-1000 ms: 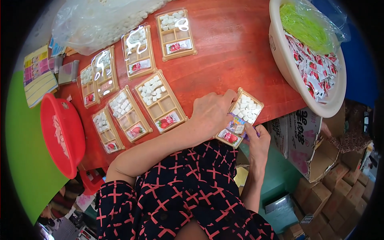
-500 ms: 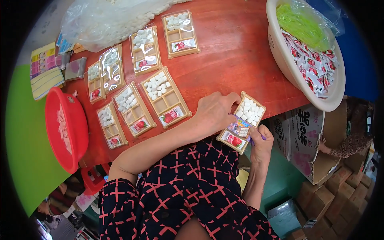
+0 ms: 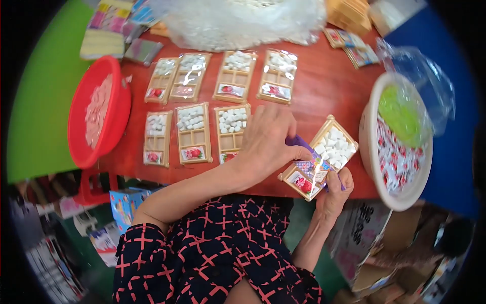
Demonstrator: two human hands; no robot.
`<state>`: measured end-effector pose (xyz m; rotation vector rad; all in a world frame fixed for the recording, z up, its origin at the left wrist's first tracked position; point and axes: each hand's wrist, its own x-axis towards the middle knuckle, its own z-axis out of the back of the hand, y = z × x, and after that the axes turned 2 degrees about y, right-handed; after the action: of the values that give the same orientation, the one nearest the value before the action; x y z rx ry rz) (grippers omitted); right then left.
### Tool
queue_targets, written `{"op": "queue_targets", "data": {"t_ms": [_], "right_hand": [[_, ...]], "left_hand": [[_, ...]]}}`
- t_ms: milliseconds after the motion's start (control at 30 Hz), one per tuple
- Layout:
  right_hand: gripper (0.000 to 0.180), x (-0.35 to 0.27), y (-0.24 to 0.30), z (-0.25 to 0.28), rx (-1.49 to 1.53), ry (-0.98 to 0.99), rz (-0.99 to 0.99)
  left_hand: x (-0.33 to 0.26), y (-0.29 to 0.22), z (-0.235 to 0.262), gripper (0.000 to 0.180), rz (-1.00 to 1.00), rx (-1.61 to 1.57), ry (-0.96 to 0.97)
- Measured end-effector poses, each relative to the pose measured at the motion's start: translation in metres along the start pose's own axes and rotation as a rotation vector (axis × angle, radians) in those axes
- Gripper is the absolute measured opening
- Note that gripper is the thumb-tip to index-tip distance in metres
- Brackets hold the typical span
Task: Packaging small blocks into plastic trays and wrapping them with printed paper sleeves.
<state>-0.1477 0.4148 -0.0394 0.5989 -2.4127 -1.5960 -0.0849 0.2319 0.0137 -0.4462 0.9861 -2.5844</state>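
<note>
Near the table's front edge, a tan compartment tray (image 3: 335,148) tilts in my hands. White marshmallow-like pieces fill its upper part, and a strawberry-printed sachet (image 3: 302,183) lies in its lower compartment. Across its middle runs a purple printed paper band (image 3: 318,163). My left hand (image 3: 271,136) is closed over the band's raised purple end, thumb toward the tray. My right hand (image 3: 335,191) pinches the tray's lower right side and the band's other end. To the left stand several similar trays (image 3: 192,138) in two rows, some under clear plastic; my left wrist partly covers one.
A red basin (image 3: 124,109) with pale pink pieces is at left. The white tub (image 3: 372,147) at right holds strawberry sachets and green strands in plastic. At the back are a big clear bag (image 3: 243,25), stacked tan trays (image 3: 349,15) and printed packets (image 3: 354,48). Cardboard boxes (image 3: 349,243) stand below.
The head view has shifted, showing more of the table's back. My left hand has drawn a purple band end up from the tray's edge; my right hand still grips the tray's side.
</note>
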Motion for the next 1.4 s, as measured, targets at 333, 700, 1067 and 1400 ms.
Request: {"op": "queue_targets", "data": {"t_ms": [333, 700, 1067, 1400], "right_hand": [[0.041, 0.029, 0.01, -0.045, -0.33, 0.279, 0.102], [0.041, 0.007, 0.025, -0.061, -0.291, 0.581, -0.054], [0.017, -0.015, 0.033, -0.071, -0.673, 0.645, 0.372], [0.024, -0.004, 0.005, -0.095, -0.796, 0.813, 0.555]], "left_hand": [[-0.035, -0.002, 0.002, 0.018, 0.309, -0.384, -0.202], [-0.08, 0.022, 0.024, 0.019, 0.247, -0.84, -0.04], [-0.103, 0.074, 0.041, 0.011, -0.438, -0.365, -0.158], [-0.09, 0.078, 0.021, 0.01, -0.519, -0.429, -0.15]]}}
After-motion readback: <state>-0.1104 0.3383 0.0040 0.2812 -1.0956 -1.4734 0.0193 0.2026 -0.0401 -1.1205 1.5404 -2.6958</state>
